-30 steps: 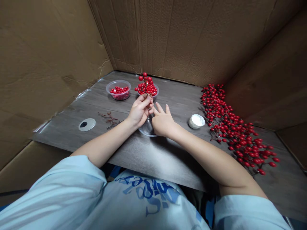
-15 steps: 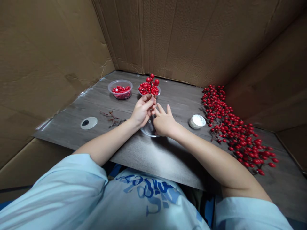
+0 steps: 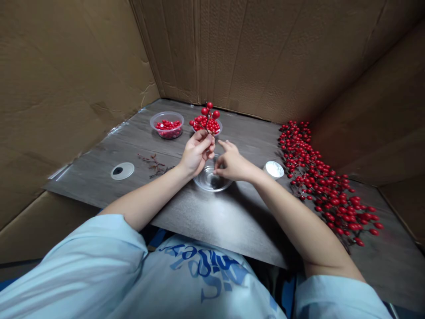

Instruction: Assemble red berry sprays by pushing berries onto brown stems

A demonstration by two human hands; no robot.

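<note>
The left hand point(image 3: 196, 153) is nearly closed, its fingers and thumb pinching the stem of one artificial berry sprig point(image 3: 207, 120) that stands upright with its red berries clustered above the hand. From this view, the sprig overlaps the farther of two clear plastic tubs near the back edge of the desk point(image 3: 239, 223). That tub point(image 3: 215, 130) holds red berries, though the sprig hides most of them. The other tub point(image 3: 167, 125), just to its left, holds loose red berries too, too many and too bunched to count.

The right hand point(image 3: 233, 165) holds nothing. It is partly open, with its fingers curled downward and spread over the rim of one round glass bowl point(image 3: 210, 180); whether they touch the rim I cannot tell. The bowl sits near the middle of the desk, between the hands and the person's chest, and shows no berries.

To the left lie one flat round disc with a dark centre point(image 3: 122, 171) and a small tangle of bare reddish twigs point(image 3: 154, 165). To the right stand one small white cup point(image 3: 274, 169) and, beside it, a long heap of berry branches point(image 3: 327, 186) running toward the right edge of the desk. Cardboard walls point(image 3: 265, 57) rise behind the desk.
</note>
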